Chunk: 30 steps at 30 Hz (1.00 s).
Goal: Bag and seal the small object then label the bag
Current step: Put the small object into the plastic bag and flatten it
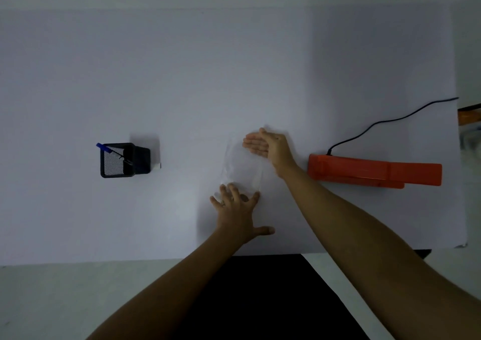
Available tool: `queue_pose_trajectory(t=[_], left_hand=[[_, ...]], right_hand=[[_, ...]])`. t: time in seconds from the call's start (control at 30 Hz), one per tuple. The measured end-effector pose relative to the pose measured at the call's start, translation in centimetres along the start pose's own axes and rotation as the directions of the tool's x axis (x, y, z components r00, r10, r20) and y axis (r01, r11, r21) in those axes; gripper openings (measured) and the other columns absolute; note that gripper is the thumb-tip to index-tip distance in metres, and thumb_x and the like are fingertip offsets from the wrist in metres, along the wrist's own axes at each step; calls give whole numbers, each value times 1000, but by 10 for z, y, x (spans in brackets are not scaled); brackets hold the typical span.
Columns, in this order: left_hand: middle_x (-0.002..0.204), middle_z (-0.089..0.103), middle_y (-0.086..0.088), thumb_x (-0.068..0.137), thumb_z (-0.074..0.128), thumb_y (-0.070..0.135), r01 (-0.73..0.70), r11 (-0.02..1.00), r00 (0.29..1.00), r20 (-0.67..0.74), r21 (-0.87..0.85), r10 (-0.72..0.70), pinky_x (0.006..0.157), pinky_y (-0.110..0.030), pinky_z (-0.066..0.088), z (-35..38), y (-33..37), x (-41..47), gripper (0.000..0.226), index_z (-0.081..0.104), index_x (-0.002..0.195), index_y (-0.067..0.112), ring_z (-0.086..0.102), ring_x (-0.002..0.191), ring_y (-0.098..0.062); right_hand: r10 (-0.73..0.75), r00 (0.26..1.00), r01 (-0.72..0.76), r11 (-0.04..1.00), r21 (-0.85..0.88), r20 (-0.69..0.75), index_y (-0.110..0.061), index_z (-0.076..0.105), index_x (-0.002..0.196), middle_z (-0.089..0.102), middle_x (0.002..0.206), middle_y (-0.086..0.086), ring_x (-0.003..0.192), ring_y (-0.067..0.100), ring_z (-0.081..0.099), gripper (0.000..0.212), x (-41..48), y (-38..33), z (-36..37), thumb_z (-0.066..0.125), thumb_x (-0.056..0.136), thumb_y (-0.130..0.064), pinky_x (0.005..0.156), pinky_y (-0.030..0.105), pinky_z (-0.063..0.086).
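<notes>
The head view looks down on a white table (pixel 156 66). A clear plastic bag (pixel 243 166) lies flat on it a little right of the middle, its length running from near to far, and both hands rest on it.

The left hand (pixel 238 210) lies palm down on the near end of the bag. Its fingers are spread wide and straight and the thumb is stuck out to the right, so it pinches nothing. A small dark shape (pixel 244 198) shows between two of its fingers at the bag's near end. It is too dim to tell whether this is the small object.

The right hand (pixel 269 144) is on the far end of the bag. Its fingers are straight and pressed together, pointing left, and they lie against the plastic rather than curling round it.

Just right of the right wrist sits an orange heat sealer (pixel 374 172), lying long from left to right. Its black cord (pixel 390 120) trails away to the far right edge.

Well apart on the left stands a black mesh pen holder (pixel 118 162) with a blue pen (pixel 103 147) leaning in it. A small white item (pixel 157 166) touches its right side.
</notes>
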<state>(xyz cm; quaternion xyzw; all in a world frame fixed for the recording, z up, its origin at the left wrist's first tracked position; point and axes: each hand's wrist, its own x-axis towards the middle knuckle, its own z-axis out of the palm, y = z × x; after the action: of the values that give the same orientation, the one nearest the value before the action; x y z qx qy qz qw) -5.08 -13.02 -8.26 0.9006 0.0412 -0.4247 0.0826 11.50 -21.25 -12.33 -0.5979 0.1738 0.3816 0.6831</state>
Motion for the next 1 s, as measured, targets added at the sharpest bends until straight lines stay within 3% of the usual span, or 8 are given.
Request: queue_pose_trajectory(t=[0.2, 0.33, 0.47, 0.77, 1.0], left_hand=[[157, -5, -33, 55, 36, 99, 0, 1000, 1000, -4, -24, 0, 106, -76, 7, 3, -1, 1, 120, -1, 153, 40, -3, 143, -55], [157, -4, -33, 55, 36, 99, -3, 1000, 1000, -1, -1, 3, 106, -76, 8, 5, -2, 0, 121, 0, 153, 39, -1, 143, -55], [156, -2, -33, 55, 39, 98, 0, 1000, 1000, 19, -15, 0, 106, -75, 10, 1, -1, 1, 118, 6, 152, 40, -1, 142, -55], [157, -2, -32, 53, 41, 99, -2, 1000, 996, 93, 4, 2, 107, -75, 8, -7, -1, 3, 120, 7, 152, 39, -1, 142, -57], [154, 4, -37, 58, 40, 96, -60, 996, 997, 55, 63, 57, 110, -70, 11, -10, -3, 4, 117, 7, 153, 36, 7, 139, -61]], right_hand=[[195, 946, -157, 975, -160, 258, -2, 73, 101, 75, 101, 18, 102, 33, 71, 43, -27, 53, 27, 40, 105, -29, 102, 47, 51], [221, 944, -174, 965, -198, 245, 0, 72, 104, 74, 104, 21, 101, 33, 72, 44, -18, 54, 31, 40, 105, -31, 101, 48, 51], [130, 971, -83, 969, -232, 199, 5, 68, 112, 73, 108, 21, 100, 30, 72, 46, 3, 27, 32, 39, 105, -30, 94, 40, 54], [-11, 995, 24, 990, -137, 97, 2, 69, 110, 73, 107, 20, 100, 27, 73, 45, 52, -23, 26, 41, 104, -33, 95, 38, 54], [15, 991, -5, 997, -78, 129, 2, 70, 107, 74, 106, 21, 102, 31, 71, 46, 17, -14, 15, 41, 104, -33, 97, 41, 54]])
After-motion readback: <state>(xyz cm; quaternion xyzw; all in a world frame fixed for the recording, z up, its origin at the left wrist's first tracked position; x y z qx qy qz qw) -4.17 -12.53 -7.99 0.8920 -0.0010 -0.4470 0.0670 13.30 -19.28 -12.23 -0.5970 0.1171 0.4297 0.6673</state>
